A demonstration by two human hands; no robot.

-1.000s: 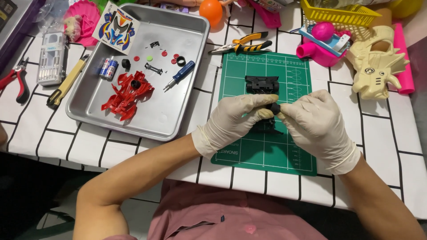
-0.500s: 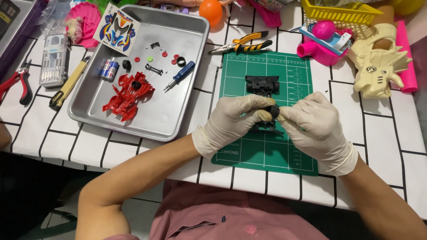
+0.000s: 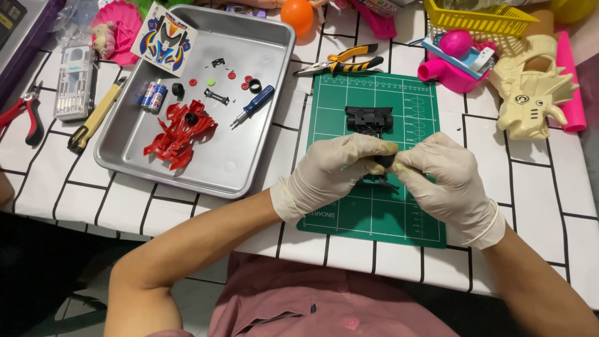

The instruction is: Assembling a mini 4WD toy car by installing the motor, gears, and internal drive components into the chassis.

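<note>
Green cutting mat (image 3: 380, 212) lies at the centre of the frame on a white desk (image 3: 536, 187) ruled with black lines, and both gloved hands meet over its middle. Left hand (image 3: 334, 171) and right hand (image 3: 446, 178) are pressed toward each other, fingertips pinching a small black part (image 3: 383, 163) between them; more of the dark piece shows just under the fingers, though its shape is mostly hidden. Just above the hands, on the upper half of the mat, sits a black toy car chassis (image 3: 369, 119), apart from the fingers.

Left of the mat, nearly touching its edge, a metal tray (image 3: 249, 168) holds a red car body shell (image 3: 180, 131), a blue-handled screwdriver (image 3: 254, 103), a small battery (image 3: 152, 96) and scattered tiny parts. Yellow-handled pliers (image 3: 342, 61) lie just above the mat's top edge. At the upper right, a cream toy dinosaur (image 3: 530, 93) and a yellow basket (image 3: 477, 19) crowd that corner. At the far left edge lie red-handled cutters (image 3: 22, 115) and a yellow-handled tool (image 3: 95, 117).

Bare desk shows to the right of the mat and along the near edge below the tray, where both forearms cross the desk's rim.
</note>
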